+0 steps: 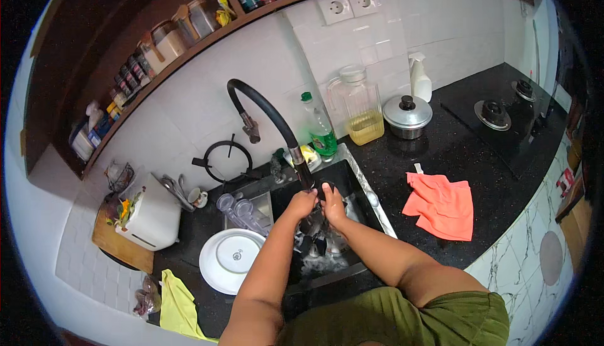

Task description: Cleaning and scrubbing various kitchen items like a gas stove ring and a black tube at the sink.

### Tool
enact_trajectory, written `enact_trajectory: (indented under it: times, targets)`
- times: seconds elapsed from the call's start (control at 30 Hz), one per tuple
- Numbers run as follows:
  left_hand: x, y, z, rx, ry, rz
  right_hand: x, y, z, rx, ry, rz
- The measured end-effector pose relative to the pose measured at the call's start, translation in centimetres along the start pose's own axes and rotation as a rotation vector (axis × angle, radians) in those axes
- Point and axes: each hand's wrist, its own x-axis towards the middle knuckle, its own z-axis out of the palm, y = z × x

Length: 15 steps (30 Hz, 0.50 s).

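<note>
Over the black sink (pixel 348 176), my left hand (pixel 305 203) and my right hand (pixel 333 205) are close together, just in front of the faucet base. Between them they grip a dark, wet object (pixel 311 223); the hands cover much of it, so I cannot tell its kind. My right thumb points up along its near side. Below, suds and dark utensils (pixel 318 247) lie in the basin. The black flexible faucet (pixel 269 105) arches to the left, its spray head (pixel 251 131) hanging away from the hands.
An upside-down white plate (pixel 226 258) and clear plastic cups (pixel 243 209) are left of the basin. Behind stand a green dish soap bottle (pixel 322 131), a pitcher (pixel 361 110) and a lidded pot (pixel 407 114). Cloths, coral (pixel 443 206) and yellow (pixel 177 303), lie on either side.
</note>
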Motion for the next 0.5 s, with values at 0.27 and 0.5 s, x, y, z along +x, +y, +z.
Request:
enact_trajectory:
  times: [0.27,0.5]
  targets:
    - [-0.9,-0.9,-2.1,-0.9,-0.56,-0.084,1.5,-1.4,-1.1,0.245,0.127,0.278]
    - [-4.3,-1.6,-1.7,-1.044,-0.402,0.167,2.2,-0.7,-1.7,0.501,0.118,0.427]
